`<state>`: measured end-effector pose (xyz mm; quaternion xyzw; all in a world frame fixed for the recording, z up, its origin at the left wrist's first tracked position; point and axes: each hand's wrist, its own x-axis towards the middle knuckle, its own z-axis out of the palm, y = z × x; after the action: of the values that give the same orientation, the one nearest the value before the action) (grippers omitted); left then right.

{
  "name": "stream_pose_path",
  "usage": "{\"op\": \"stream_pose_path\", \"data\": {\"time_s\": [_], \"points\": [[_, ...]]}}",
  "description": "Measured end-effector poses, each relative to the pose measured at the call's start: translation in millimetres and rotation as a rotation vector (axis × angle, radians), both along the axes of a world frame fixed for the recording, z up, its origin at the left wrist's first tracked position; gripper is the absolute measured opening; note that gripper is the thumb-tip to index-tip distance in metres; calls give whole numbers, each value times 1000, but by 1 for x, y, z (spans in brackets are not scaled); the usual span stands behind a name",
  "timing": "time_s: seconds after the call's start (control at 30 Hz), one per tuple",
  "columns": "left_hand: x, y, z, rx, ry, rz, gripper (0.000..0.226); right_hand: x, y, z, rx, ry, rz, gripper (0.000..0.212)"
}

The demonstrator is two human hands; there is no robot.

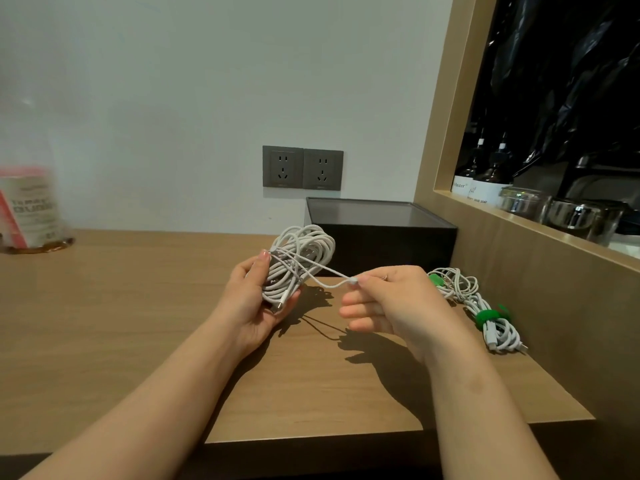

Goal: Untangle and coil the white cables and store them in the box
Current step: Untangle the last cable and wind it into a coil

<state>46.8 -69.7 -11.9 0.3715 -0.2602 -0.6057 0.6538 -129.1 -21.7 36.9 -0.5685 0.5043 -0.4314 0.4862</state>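
My left hand [254, 299] grips a thick bundle of coiled white cable [299, 258] above the wooden table, thumb on top and fingers underneath. One strand leads right from the bundle to a white plug end [353, 280], which my right hand [388, 303] pinches between thumb and forefinger; the other fingers are loosely curled. A dark box [381, 233] with a smooth grey top stands behind the bundle against the wall. More white cables [485, 313] lie on the table at the right, bound with green ties [486, 318].
Two grey wall sockets [303, 168] sit above the box. A blurred jar with a pink label [29, 209] stands at the far left. A wooden side wall [519, 271] borders the table on the right, with bottles and glasses [554, 206] on its ledge.
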Motion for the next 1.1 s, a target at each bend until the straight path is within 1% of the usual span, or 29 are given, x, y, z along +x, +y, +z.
{"op": "stream_pose_path", "data": {"time_s": [0.07, 0.13, 0.27, 0.33, 0.43, 0.53, 0.57, 0.63, 0.7, 0.77, 0.8, 0.87, 0.97, 1.1], "points": [[0, 0, 0, 12, 34, 10, 40, 2, 1, -3, 33, 104, 42, 21], [-1, 1, 3, 27, 79, 16, 37, 5, 2, -6, 70, 146, 79, 22], [-2, 5, 9, 58, 162, 9, 33, 5, 0, -8, 88, 105, 76, 22], [1, 4, 8, 54, 138, 30, 34, 3, -1, -8, 63, 60, 41, 19], [3, 3, 6, 37, -40, 132, 36, 2, -3, -9, 1, -55, -50, 17], [-2, 7, 5, -4, -245, 242, 23, 2, -7, -9, -105, -118, -171, 13], [-3, 9, 5, -27, -378, 298, 18, 2, -8, -7, -142, -151, -201, 14], [-4, 12, 3, -138, -749, 408, 13, 2, -9, -2, -215, -240, -233, 18], [-4, 13, 1, -268, -1064, 419, 14, 2, -8, 5, -260, -380, -210, 23], [-6, 11, -3, -336, -1275, 399, 17, 2, -6, 10, -265, -539, -148, 28], [-8, 10, -4, -353, -1334, 396, 19, 3, -5, 13, -266, -595, -113, 30], [-9, 9, -5, -370, -1371, 404, 19, 5, -4, 16, -278, -635, -54, 31], [-9, 7, -5, -359, -1361, 402, 12, 10, -4, 16, -291, -591, -28, 32], [-9, 7, -5, -307, -1332, 407, 7, 19, -4, 13, -250, -540, 36, 30]]}}
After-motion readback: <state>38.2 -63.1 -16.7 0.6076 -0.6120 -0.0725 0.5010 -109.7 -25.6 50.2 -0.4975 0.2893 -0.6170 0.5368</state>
